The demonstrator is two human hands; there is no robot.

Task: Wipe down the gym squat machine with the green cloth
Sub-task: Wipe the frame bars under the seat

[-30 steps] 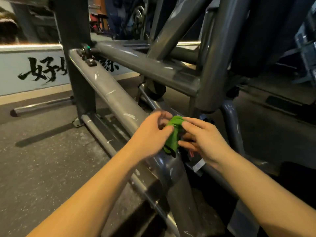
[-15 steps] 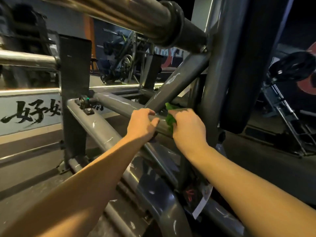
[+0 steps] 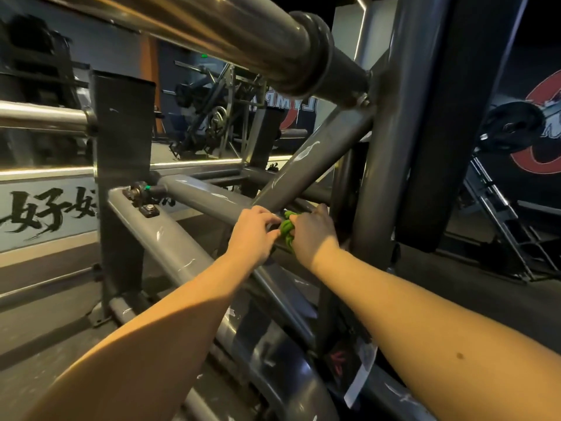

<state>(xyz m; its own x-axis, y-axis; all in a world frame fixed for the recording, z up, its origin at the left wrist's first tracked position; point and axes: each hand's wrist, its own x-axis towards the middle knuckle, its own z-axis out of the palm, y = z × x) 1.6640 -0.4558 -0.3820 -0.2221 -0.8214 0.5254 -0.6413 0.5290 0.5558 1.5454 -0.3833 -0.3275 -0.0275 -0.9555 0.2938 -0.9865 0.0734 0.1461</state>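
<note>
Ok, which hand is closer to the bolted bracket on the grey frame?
Left. The left hand curls over the bar right of the bracket; the right hand, holding the green cloth, is farther right.

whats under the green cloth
A grey tube of the machine frame runs under the cloth. The right hand grips the cloth and covers most of it, so where cloth meets tube is hidden.

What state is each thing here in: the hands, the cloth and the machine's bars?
green cloth: bunched up, pressed against the grey crossbar.
grey crossbar: scuffed, with pale smears.
left hand: fingers curled round the crossbar, right beside the cloth.
right hand: gripping the cloth.
chrome bar: shiny, no plate on the part in view.
</note>
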